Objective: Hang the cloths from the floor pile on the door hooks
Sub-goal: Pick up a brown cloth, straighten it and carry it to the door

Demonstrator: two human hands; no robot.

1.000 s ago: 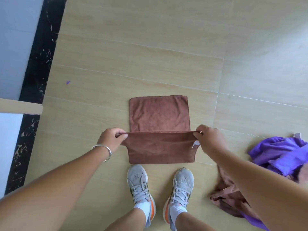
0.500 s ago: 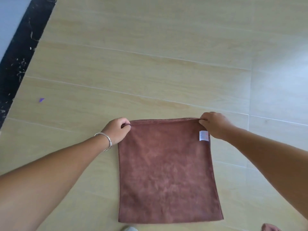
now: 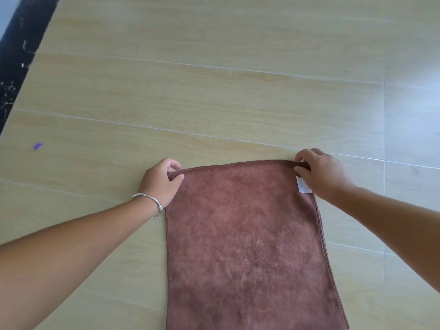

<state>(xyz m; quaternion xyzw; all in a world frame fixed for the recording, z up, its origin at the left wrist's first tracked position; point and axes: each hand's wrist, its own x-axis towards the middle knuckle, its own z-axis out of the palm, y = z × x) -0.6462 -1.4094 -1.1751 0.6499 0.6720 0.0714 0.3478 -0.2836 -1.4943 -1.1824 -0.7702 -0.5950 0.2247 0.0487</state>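
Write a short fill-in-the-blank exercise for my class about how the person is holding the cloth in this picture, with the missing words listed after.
1. The cloth held up by its top corners is ____ in colour.
2. A white label is sewn at the corner pinched by the ____ hand.
3. The left hand has a silver ____ on its wrist.
4. A small scrap lying on the floor is ____.

Missing words: brown; right; bracelet; purple

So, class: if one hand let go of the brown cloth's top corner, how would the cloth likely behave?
The brown cloth would probably flop: it hangs limp from the left hand and right hand. It looks light, since pinches at the corners carry it. Its fuzzy surface likely grips rather than slips.
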